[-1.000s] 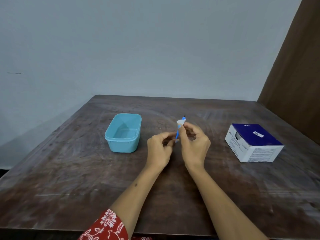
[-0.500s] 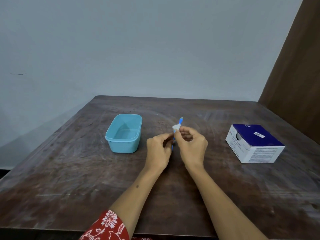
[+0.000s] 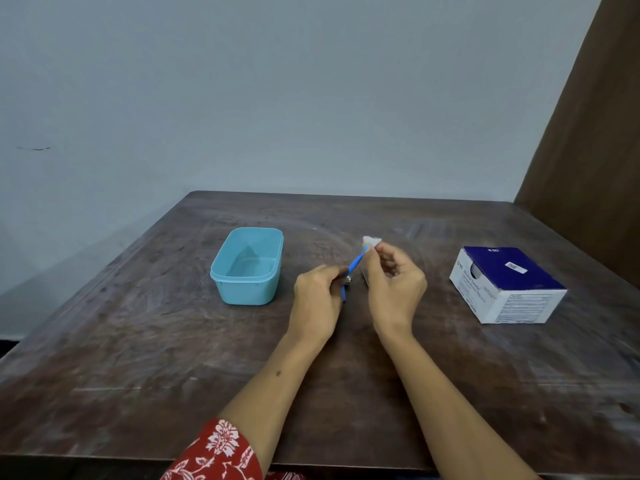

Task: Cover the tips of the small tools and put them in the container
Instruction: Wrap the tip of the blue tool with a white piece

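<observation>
Head view: since 0.5 s ago I am seeing the blue tool [image 3: 352,271] tilting further rightward. Left hand [image 3: 317,299] is pinching its lower shaft; right hand [image 3: 394,285] is pinching the white cover [image 3: 371,241] on its upper tip. The container [image 3: 247,265] is lying left, nearer the left hand.

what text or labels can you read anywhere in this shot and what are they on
"BD": small white logo on the dark blue top of the cardboard box, and again at the upper corner of its white left side.
Left side of the box: lines of print, too blurred to read.
Front of the box: fine print, too small to read.
White sticker on the box top: code or print, unreadable.
Blue container and blue tool: no text visible.
</observation>
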Action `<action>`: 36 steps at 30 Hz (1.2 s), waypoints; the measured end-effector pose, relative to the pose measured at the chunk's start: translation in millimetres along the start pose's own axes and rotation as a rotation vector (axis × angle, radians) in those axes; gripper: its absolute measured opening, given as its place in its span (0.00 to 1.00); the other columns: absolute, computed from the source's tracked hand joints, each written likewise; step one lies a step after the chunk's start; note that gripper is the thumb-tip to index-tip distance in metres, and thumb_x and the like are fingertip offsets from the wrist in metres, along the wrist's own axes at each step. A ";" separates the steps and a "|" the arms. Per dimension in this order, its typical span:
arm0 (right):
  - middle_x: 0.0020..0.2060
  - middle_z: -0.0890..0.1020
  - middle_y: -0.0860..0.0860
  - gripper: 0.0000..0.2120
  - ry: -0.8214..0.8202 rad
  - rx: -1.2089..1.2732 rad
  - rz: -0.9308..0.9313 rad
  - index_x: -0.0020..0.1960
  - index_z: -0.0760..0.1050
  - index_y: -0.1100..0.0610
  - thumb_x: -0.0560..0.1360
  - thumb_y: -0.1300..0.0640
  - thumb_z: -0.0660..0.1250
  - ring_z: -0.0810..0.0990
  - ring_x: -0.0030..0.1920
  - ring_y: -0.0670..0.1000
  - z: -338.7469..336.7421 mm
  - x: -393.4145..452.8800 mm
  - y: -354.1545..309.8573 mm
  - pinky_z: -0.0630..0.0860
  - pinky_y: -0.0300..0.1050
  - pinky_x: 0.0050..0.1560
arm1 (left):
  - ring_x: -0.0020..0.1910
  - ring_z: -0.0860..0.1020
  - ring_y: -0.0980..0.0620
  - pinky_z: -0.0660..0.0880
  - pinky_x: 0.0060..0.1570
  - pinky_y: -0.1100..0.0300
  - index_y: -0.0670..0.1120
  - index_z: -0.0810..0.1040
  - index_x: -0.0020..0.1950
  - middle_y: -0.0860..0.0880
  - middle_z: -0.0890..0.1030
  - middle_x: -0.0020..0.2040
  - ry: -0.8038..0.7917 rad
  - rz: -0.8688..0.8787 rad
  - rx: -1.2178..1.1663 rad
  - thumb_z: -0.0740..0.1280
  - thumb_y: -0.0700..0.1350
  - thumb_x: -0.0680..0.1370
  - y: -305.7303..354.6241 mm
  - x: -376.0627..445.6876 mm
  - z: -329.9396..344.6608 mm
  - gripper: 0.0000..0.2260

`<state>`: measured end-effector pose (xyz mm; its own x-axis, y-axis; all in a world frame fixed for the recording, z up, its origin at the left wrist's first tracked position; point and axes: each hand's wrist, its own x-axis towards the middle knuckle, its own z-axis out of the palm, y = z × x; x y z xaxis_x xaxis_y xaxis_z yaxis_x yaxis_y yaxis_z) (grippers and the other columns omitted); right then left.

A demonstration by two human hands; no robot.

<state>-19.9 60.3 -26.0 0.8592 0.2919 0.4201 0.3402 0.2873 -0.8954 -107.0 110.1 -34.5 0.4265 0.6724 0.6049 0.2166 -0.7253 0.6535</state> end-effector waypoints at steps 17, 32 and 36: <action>0.30 0.80 0.42 0.04 -0.161 -0.122 0.029 0.40 0.81 0.54 0.69 0.61 0.73 0.77 0.30 0.35 1.2 -4.9 -4.4 0.73 0.27 0.35 | 0.42 0.81 0.51 0.75 0.45 0.62 0.41 0.82 0.52 0.44 0.83 0.43 0.042 0.034 -0.013 0.66 0.29 0.70 -3.4 1.3 -0.5 0.14; 0.32 0.83 0.46 0.03 -0.118 -0.097 -0.017 0.43 0.83 0.56 0.70 0.61 0.72 0.80 0.32 0.40 0.5 -6.5 -3.8 0.75 0.30 0.37 | 0.41 0.80 0.55 0.76 0.44 0.62 0.42 0.83 0.49 0.46 0.84 0.42 0.035 -0.019 -0.090 0.67 0.32 0.71 -3.8 1.5 0.8 0.11; 0.34 0.83 0.48 0.03 -0.031 -0.035 -0.007 0.43 0.82 0.53 0.71 0.60 0.72 0.80 0.34 0.41 -1.8 -2.4 -2.5 0.75 0.32 0.38 | 0.41 0.80 0.56 0.76 0.44 0.63 0.42 0.83 0.50 0.46 0.84 0.42 0.010 -0.004 -0.104 0.69 0.33 0.72 -2.7 0.5 2.7 0.10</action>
<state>-22.2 57.3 -25.1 0.8448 0.3181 0.4302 0.3595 0.2579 -0.8968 -105.0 112.0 -37.3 0.4174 0.6769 0.6063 0.1261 -0.7039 0.6990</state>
